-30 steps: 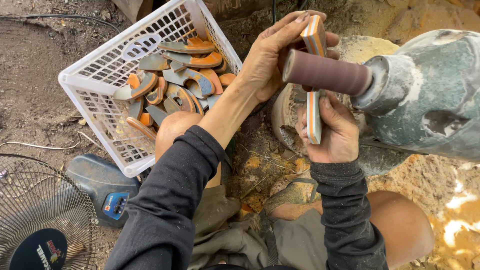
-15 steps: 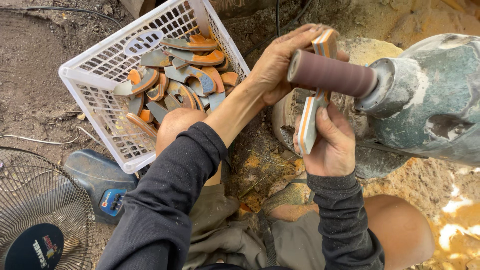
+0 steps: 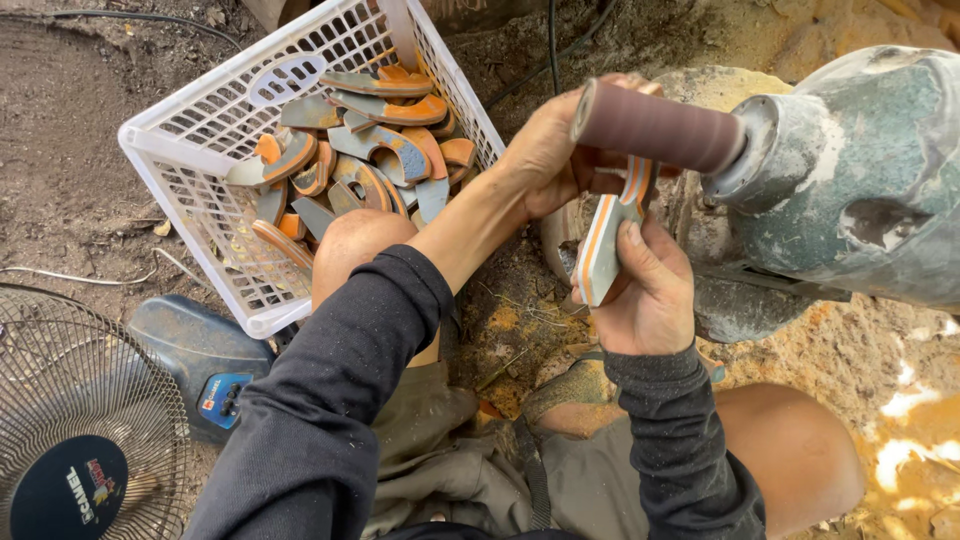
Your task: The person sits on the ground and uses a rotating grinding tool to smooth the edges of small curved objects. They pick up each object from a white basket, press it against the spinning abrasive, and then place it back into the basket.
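Both my hands grip one curved grey and orange layered piece [image 3: 610,235]. My left hand [image 3: 550,150] holds its upper end, behind the brown sanding drum [image 3: 655,125]. My right hand [image 3: 650,290] holds its lower end, thumb pressed on the grey face. The piece's edge lies against the underside of the drum, which sticks out of a dusty grey-green motor housing [image 3: 860,170] on the right.
A white plastic basket [image 3: 190,130] at upper left holds several similar grey and orange pieces [image 3: 375,150]. A fan with a wire guard [image 3: 85,430] and dark base [image 3: 195,350] stands at lower left. My bare knees are below, on dirt and yellow dust.
The piece has tilted and slid lower under the drum. My right hand came down with it while my left hand stayed at the upper end.
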